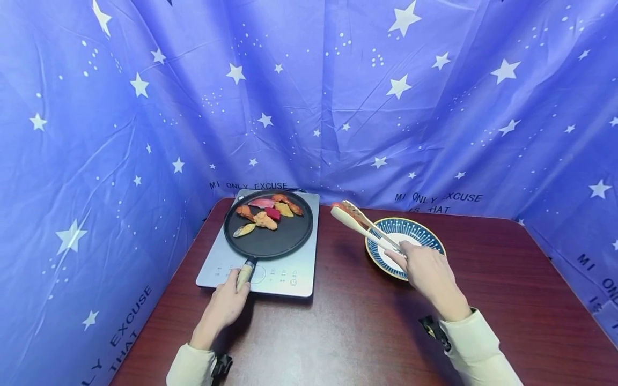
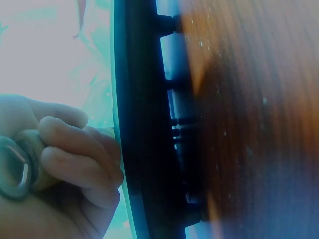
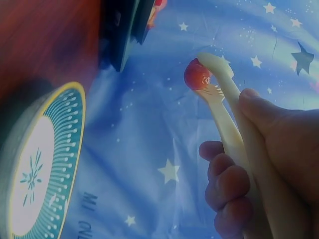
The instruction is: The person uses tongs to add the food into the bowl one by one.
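My left hand (image 1: 224, 305) grips the wood-coloured handle (image 1: 246, 274) of a round black frying pan (image 1: 270, 241). In the left wrist view, the fingers (image 2: 82, 154) curl round that handle, and a metal ring (image 2: 15, 169) shows at its end. My right hand (image 1: 431, 272) holds cream tongs (image 1: 347, 220), their jaws closed on a reddish-brown, sausage-like piece (image 1: 356, 214). Its round red end (image 3: 196, 74) shows between the tong tips in the right wrist view. The tongs are raised, with their tips left of a blue-and-white plate (image 1: 436, 238); the right hand covers part of the plate.
The pan sits on a silver induction cooker (image 1: 301, 279) on the left of the dark red table (image 1: 347, 321). Several food pieces, including a breaded chunk (image 1: 264, 220), a dark red block (image 1: 272, 213) and a yellow piece (image 1: 284, 209), lie in it. Star-patterned blue curtain (image 1: 318, 107) hangs behind.
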A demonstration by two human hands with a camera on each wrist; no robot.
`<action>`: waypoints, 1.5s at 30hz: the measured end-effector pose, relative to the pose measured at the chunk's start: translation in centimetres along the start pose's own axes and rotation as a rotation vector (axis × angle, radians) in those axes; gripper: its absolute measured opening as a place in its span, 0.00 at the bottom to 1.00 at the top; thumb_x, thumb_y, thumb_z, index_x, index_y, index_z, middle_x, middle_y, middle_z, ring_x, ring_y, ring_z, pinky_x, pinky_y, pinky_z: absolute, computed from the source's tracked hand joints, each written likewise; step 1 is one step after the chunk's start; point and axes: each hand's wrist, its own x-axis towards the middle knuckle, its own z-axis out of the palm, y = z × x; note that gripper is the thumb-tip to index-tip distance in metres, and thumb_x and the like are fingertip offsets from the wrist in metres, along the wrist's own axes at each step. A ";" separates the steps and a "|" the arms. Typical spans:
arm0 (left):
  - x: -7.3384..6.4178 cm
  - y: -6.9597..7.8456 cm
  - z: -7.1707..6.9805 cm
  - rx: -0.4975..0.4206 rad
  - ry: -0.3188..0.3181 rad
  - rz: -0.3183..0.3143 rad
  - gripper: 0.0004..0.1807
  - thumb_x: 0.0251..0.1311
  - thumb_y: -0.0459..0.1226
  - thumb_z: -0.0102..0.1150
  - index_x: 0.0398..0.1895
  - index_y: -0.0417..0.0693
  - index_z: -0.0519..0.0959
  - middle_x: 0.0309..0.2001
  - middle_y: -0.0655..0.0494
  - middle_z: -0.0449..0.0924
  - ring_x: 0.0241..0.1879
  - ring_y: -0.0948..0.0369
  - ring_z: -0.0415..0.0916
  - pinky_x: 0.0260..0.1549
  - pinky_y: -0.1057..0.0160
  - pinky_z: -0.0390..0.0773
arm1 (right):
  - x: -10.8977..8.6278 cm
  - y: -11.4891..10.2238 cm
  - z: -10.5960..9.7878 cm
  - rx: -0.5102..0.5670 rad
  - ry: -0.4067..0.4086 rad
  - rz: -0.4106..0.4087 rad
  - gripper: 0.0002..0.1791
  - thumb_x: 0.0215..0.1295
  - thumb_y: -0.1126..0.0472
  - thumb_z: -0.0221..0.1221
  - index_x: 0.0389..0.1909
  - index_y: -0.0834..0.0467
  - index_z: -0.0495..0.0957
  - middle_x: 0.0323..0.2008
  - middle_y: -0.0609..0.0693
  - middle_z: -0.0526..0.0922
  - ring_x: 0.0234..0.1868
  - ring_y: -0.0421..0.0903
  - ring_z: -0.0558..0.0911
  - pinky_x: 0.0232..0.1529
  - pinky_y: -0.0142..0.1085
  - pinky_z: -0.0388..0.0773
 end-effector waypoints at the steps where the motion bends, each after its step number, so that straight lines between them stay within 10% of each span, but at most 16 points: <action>1: 0.0 0.0 0.0 0.001 0.001 0.002 0.22 0.64 0.41 0.48 0.60 0.45 0.66 0.21 0.51 0.70 0.20 0.56 0.67 0.19 0.59 0.65 | 0.1 -0.2 0.1 0.000 0.003 -0.008 0.22 0.62 0.45 0.58 0.17 0.52 0.63 0.10 0.45 0.59 0.11 0.47 0.64 0.12 0.43 0.59; 45: 0.2 -0.1 0.1 0.005 -0.004 0.014 0.22 0.63 0.40 0.49 0.59 0.44 0.66 0.20 0.51 0.68 0.19 0.57 0.66 0.18 0.59 0.65 | 3.8 -6.8 4.4 0.043 -0.043 -0.189 0.22 0.61 0.43 0.59 0.19 0.54 0.67 0.10 0.44 0.63 0.11 0.46 0.66 0.12 0.41 0.62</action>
